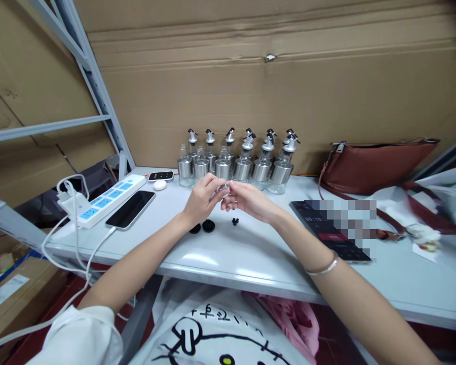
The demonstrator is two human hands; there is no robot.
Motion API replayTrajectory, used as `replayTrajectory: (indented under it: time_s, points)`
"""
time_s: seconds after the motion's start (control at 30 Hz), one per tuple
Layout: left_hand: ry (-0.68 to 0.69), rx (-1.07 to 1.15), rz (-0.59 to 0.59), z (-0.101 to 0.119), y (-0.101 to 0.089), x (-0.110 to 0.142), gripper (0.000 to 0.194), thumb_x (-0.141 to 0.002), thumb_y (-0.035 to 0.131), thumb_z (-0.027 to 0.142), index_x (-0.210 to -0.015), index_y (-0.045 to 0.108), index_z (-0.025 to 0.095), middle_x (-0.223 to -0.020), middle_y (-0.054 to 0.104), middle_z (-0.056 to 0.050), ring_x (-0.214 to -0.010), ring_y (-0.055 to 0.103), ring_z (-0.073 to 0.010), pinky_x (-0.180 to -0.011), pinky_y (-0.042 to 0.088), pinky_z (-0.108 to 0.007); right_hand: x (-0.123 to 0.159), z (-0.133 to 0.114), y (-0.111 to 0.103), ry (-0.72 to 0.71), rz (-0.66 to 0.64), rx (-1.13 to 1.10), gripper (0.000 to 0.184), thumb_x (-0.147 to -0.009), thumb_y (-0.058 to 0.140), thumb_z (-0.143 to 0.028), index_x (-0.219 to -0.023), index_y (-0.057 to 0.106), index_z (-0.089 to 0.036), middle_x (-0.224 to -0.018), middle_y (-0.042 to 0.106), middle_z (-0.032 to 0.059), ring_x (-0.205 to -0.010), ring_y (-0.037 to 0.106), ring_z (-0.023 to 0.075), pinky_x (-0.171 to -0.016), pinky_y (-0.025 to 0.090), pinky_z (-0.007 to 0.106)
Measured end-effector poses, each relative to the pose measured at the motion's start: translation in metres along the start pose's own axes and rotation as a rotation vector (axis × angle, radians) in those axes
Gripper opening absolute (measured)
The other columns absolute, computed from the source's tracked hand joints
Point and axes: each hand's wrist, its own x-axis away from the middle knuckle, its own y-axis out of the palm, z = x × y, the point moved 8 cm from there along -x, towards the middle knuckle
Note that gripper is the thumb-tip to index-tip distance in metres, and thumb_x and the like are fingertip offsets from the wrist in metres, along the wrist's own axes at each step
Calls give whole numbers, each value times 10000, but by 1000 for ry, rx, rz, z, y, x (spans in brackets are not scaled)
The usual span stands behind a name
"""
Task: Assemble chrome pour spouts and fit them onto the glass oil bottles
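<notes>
Left hand: your left hand (203,198) has thumb and fingertips pinched on a small piece (224,187).
Right hand: your right hand (248,199) meets it there, thumb and forefinger closed on the same piece, the other fingers curled.
Piece: you hold it above the table (231,256), on the near side of the bottles; it is on no bottle, so its part looks unfinished.
Piece's look: pale, shiny, mostly covered by your fingers; you cannot tell its full shape.
Black bits: a few small bits (235,221) lie loose, just to the near side of your right hand.
Black discs: two round discs (208,226) lie side by side, near your left wrist, fitted to nothing.
Bare bottles: three at the near left of the group (201,168) have open necks; judging by the others, these lack their tops.
Spouted bottles: the rest, right and far (280,172), wear spouts (267,144), so most of the set looks done.
Bottles' look: clear glass with brushed metal sleeves, all upright; the spouts are silvery with black levers.
Left side: phone (131,210) and power strip (114,198).
Right side: brown bag (376,167), far.
</notes>
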Motion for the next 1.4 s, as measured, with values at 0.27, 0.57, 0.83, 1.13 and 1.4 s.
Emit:
replayTrajectory:
  time_s: [0.27,0.57,0.83,1.13,1.4]
  points:
    - [-87,8,-35,-13,7,2,169,-956,368,310,-948,477,181,-830,541,-23,-746,529,-117,-677,438,-229,0,11,-2,63,51,-112,409,-697,698,-510,-793,461,-191,-632,574,-19,-514,472,64,-489,325,190]
    - [83,-260,-70,1,15,4,274,-911,302,149,-1141,451,154,-1091,572,-111,-1075,504,-200,-903,398,-345,-2,7,-5,-18,160,-230,530,-606,783,-470,-692,333,-203,-498,366,-104,-413,264,8,-417,142,135]
    - [404,-550,242,32,-4,11,367,-959,292,392,-1245,438,214,-1139,600,-73,-1284,369,-180,-1097,181,-391,9,15,38,208,-38,-422,403,-698,738,-409,-780,396,-213,-514,435,-100,-367,249,-6,-373,169,106]
    - [345,-573,120,31,-2,4,257,-955,382,319,-1164,530,286,-1028,686,25,-1026,583,-165,-1072,76,-420,8,11,27,161,113,-347,344,-762,676,-390,-766,383,-209,-474,389,-111,-349,213,-5,-362,157,106]
    - [76,-573,-112,0,14,0,198,-931,372,228,-924,560,167,-723,666,-24,-664,570,-168,-787,254,-371,3,17,18,84,174,-387,495,-581,812,-313,-695,343,-205,-530,446,-89,-402,269,-2,-386,198,108]
